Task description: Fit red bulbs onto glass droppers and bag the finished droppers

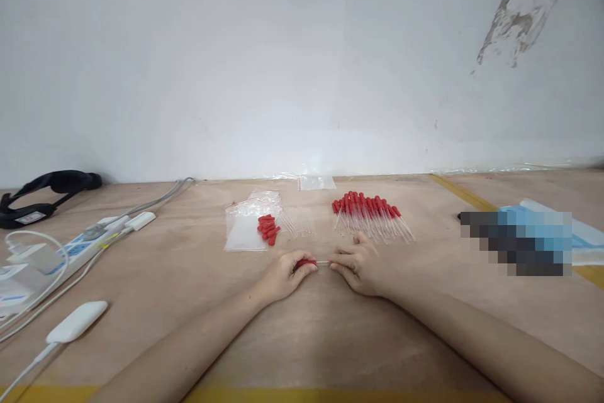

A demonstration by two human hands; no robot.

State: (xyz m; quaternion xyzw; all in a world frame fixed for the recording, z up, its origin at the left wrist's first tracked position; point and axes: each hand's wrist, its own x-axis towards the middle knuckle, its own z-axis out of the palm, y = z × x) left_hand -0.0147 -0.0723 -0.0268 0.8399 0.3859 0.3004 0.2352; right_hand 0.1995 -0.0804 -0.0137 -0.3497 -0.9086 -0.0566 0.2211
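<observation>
Our left hand pinches a red bulb, our right hand the thin tube meeting it, between them over the table; just beyond lie loose bulbs, plastic bags and red-topped droppers (a power strip crowds the left).

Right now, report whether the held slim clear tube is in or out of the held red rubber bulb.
Apparently in: the slim clear tube runs straight from the red rubber bulb, no gap showing. How deep, cannot tell.
</observation>
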